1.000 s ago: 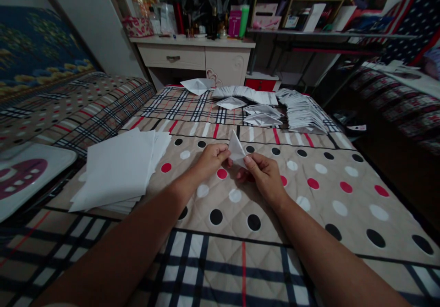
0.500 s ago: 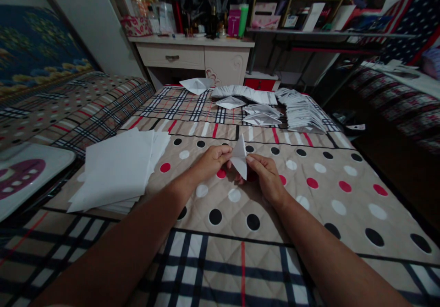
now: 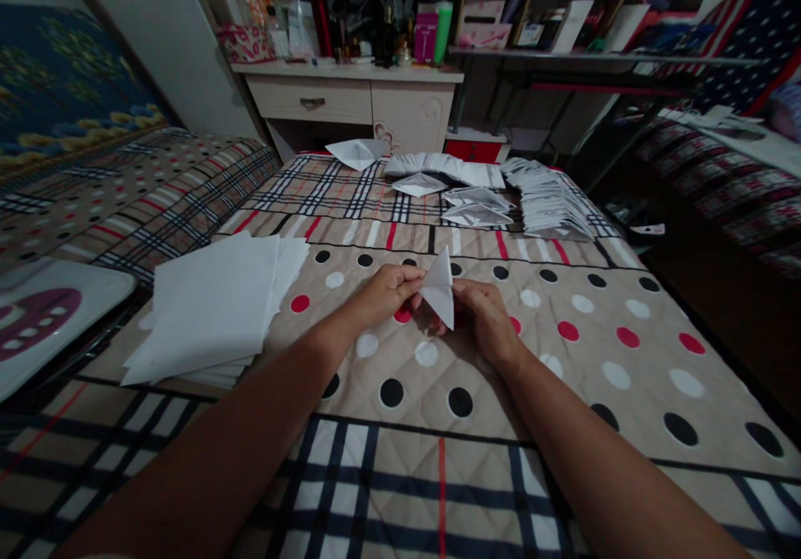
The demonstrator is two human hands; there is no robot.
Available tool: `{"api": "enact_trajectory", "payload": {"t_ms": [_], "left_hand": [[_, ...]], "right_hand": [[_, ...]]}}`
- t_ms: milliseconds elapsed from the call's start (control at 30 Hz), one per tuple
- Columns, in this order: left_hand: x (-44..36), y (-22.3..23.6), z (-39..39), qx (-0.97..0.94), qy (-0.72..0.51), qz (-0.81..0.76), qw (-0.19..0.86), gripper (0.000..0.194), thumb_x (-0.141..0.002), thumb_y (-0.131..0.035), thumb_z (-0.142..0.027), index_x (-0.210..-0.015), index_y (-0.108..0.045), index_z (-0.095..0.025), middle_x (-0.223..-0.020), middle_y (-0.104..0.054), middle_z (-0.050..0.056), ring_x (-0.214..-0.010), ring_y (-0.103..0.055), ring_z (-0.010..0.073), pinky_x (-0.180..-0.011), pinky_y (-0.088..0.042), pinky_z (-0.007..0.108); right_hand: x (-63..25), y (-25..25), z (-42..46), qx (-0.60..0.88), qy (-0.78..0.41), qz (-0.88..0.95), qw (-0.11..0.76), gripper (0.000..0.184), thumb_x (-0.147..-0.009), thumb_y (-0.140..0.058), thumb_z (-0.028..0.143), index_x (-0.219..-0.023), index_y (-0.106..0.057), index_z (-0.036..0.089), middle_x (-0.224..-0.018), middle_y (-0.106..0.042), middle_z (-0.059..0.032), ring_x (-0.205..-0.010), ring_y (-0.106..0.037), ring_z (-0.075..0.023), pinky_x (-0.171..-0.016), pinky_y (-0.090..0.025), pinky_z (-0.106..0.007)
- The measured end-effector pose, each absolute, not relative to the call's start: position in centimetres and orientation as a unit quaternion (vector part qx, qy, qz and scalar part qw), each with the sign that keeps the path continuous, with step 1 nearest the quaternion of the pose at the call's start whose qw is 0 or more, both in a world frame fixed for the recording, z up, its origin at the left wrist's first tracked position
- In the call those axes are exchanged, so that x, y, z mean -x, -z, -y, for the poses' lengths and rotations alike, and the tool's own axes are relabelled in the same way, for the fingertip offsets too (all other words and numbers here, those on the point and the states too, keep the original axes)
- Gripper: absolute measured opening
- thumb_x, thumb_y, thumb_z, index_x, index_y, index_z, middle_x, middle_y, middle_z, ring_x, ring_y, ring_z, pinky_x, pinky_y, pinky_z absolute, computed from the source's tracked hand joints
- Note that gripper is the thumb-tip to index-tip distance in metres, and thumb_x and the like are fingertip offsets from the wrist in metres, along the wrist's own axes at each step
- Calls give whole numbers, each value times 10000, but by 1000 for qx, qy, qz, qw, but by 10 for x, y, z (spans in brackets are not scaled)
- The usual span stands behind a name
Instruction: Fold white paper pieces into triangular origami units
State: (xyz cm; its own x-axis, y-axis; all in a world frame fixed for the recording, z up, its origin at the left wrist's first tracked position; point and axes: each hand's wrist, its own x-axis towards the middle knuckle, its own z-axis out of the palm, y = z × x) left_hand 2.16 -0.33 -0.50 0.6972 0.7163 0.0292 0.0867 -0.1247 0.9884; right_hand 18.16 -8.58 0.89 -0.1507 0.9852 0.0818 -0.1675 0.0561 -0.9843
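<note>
Over the dotted quilt (image 3: 563, 375) I hold a small folded white paper piece (image 3: 439, 288), pointed at top and bottom. My left hand (image 3: 385, 290) pinches its left edge with closed fingers. My right hand (image 3: 485, 317) grips its right side, fingers curled behind it. A stack of plain white sheets (image 3: 216, 304) lies to the left of my left arm. Further back on the bed are several finished folded paper pieces (image 3: 476, 207) and a long fanned row of them (image 3: 551, 202).
A white dresser (image 3: 356, 104) with bottles and boxes stands past the bed's far end. Shelves and a dark desk (image 3: 594, 62) are at the back right. A white tray with a purple pattern (image 3: 43, 317) sits at the left edge. Another bed (image 3: 738, 175) runs along the right.
The paper piece has turned from leaning left to standing more upright, and its lower point has come forward. Both hands stayed in place, closing a little tighter on it.
</note>
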Motion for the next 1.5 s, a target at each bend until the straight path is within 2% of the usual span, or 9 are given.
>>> {"api": "enact_trajectory", "payload": {"t_ms": [300,600,767,1033,1133,1233,1333,1400,1500], "left_hand": [[-21,5,3,-695,-262,-279,608,213,-838,-547,-321,-719,-592,-150,-511,-514,-40,-452,-496,79,-497,-404,190],[-20,1,5,-703,-265,-285,595,320,-842,-557,-394,-629,-550,-155,-522,-503,-32,-477,-485,76,-497,-379,188],[-20,1,4,-708,-264,-276,594,252,-856,-550,-359,-739,-628,-150,-527,-508,-36,-451,-462,73,-459,-344,185],[-21,4,5,-691,-266,-273,614,252,-865,-543,-302,-683,-600,-137,-529,-548,-19,-480,-534,82,-527,-416,192],[-22,4,6,-695,-264,-285,605,190,-870,-526,-252,-891,-668,-129,-543,-564,-26,-485,-529,78,-537,-421,192],[-23,5,9,-694,-265,-295,601,372,-874,-504,-209,-1228,-591,-139,-548,-562,-42,-485,-530,87,-511,-410,189],[-24,5,12,-741,-274,-294,538,524,-891,-484,-189,-1412,-430,-195,-557,-559,-57,-494,-536,92,-519,-422,191],[-24,4,16,-802,-282,-298,434,596,-889,-494,-163,-1460,-355,-257,-625,-601,-51,-553,-567,98,-583,-462,207],[-24,1,21,-879,-287,-288,251,723,-828,-551,-92,-1464,-324,-351,-1069,-660,10,-841,-634,137,-775,-523,286]], "right_hand": [[-182,-7,87,408,-564,504,511,397,-905,-434,381,-896,-745,136,-675,-678,-62,-574,-601,-171,-558,-484,-269],[-179,-11,89,406,-564,503,513,419,-901,-451,436,-884,-742,135,-787,-723,-88,-577,-599,-159,-561,-479,-266],[-182,-12,90,414,-561,518,496,436,-898,-450,453,-912,-742,130,-767,-711,-85,-596,-603,-169,-598,-483,-281],[-181,-10,86,468,-524,488,518,345,-894,-475,387,-751,-699,166,-655,-676,-46,-506,-571,-137,-484,-452,-247],[-179,-6,83,502,-500,467,529,264,-808,-632,413,-750,-678,160,-610,-666,-24,-436,-527,-107,-427,-415,-220],[-178,-3,81,503,-502,457,534,269,-732,-712,369,-884,-701,147,-661,-692,-24,-444,-530,-102,-410,-403,-208],[-178,-1,79,528,-466,460,541,185,-699,-716,300,-775,-698,133,-592,-649,-1,-438,-504,-93,-402,-372,-193],[-180,0,78,546,-431,461,552,129,-675,-708,256,-684,-671,133,-546,-605,17,-440,-483,-87,-406,-355,-189],[-183,3,76,556,-395,465,565,93,-679,-667,226,-668,-653,134,-572,-594,20,-479,-483,-88,-433,-353,-189]]}}
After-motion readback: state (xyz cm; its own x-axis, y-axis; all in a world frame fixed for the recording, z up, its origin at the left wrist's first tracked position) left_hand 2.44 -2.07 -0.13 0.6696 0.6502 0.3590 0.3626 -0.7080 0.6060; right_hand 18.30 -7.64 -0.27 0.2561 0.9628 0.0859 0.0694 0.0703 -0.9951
